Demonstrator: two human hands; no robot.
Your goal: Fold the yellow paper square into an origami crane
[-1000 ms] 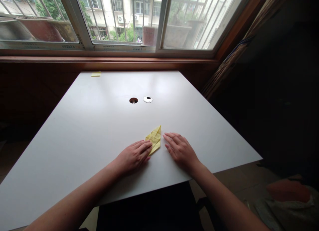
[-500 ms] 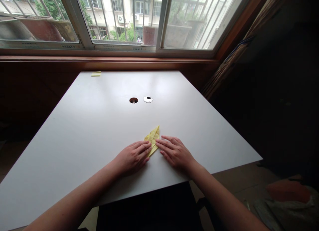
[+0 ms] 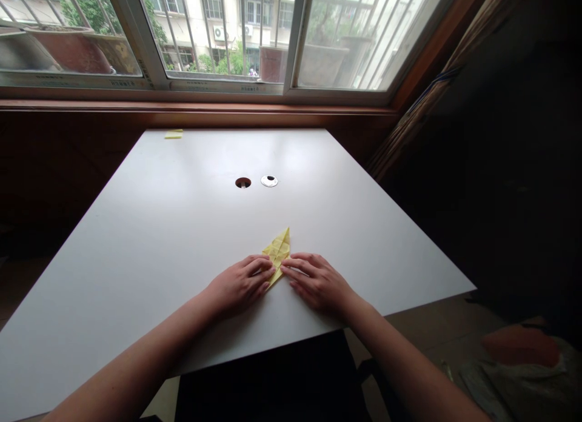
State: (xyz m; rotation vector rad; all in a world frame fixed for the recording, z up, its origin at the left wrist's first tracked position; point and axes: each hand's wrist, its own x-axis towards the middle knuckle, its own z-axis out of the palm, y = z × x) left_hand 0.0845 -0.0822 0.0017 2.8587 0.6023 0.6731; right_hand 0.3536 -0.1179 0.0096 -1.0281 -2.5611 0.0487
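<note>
A folded piece of yellow paper [image 3: 278, 248] lies on the white table near its front edge. It is creased into a kite-like shape, with a sharp tip pointing away from me. My left hand [image 3: 243, 282] grips its left and lower part, fingers bent over the edge. From the other side, my right hand [image 3: 316, 282] pinches the right edge, its fingertips close to those of the left. Both hands hide the lower sides of the paper, and the thumbs are mostly out of sight.
The white table [image 3: 150, 246] has a round hole [image 3: 243, 183] with a loose round cover [image 3: 269, 180] beside it. A small yellow paper strip [image 3: 173, 134] lies at the far left corner. Behind the table is a barred window [image 3: 227, 34]; a dark curtain [image 3: 409, 119] hangs at right.
My right fingers have drawn down slightly and bent more at the paper's right edge. My left fingers are a little more curled. The paper has hardly moved.
</note>
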